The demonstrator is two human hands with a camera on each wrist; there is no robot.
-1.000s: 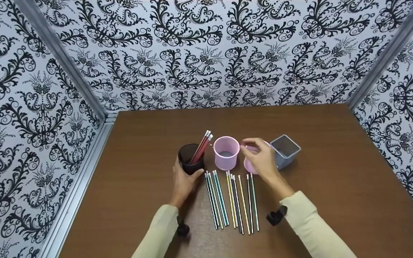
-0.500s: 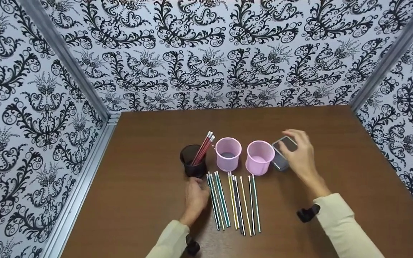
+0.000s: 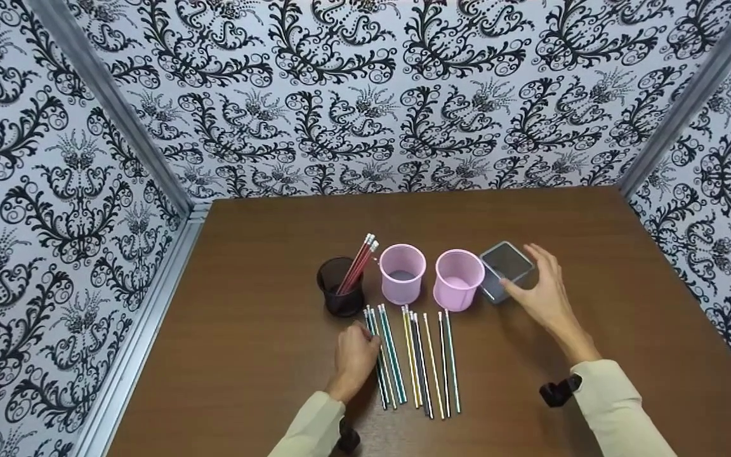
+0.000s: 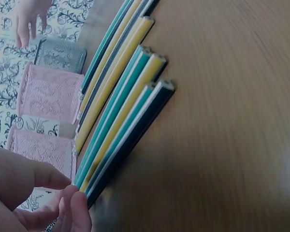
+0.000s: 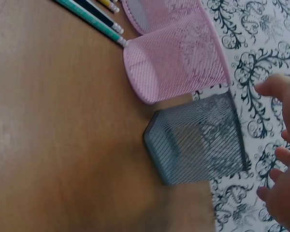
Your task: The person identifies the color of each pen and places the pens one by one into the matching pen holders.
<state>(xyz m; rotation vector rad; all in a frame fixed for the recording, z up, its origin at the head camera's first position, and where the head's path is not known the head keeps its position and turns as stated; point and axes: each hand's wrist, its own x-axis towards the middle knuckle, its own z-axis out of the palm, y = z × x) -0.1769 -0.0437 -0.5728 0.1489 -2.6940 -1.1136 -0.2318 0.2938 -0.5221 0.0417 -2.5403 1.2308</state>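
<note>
My left hand [image 3: 356, 355] has its fingers curled at the eraser ends of the left group of pencils [image 3: 394, 374], which are green, yellow and dark. In the left wrist view the fingertips [image 4: 67, 191] meet over those ends; whether they pinch a pencil is hidden. My right hand [image 3: 546, 289], thumb and fingers spread, is beside the grey square mesh pen holder [image 3: 492, 289]. The right wrist view shows a gap between that hand [image 5: 285, 145] and the holder [image 5: 193, 145]. Red pencils [image 3: 356, 266] lean in the black mesh pen cup [image 3: 343, 304].
Two pink mesh pen cups, a left one [image 3: 400, 292] and a right one [image 3: 454, 298], stand between the black cup and the grey holder. More striped pencils [image 3: 432, 368] lie below them on the brown table [image 3: 245, 355]. Patterned walls [image 3: 365, 127] enclose the table's back and sides.
My left hand has let go of the black cup and come down to the pencils. My right hand has moved right from the right pink cup, past the grey holder, which has shifted slightly.
</note>
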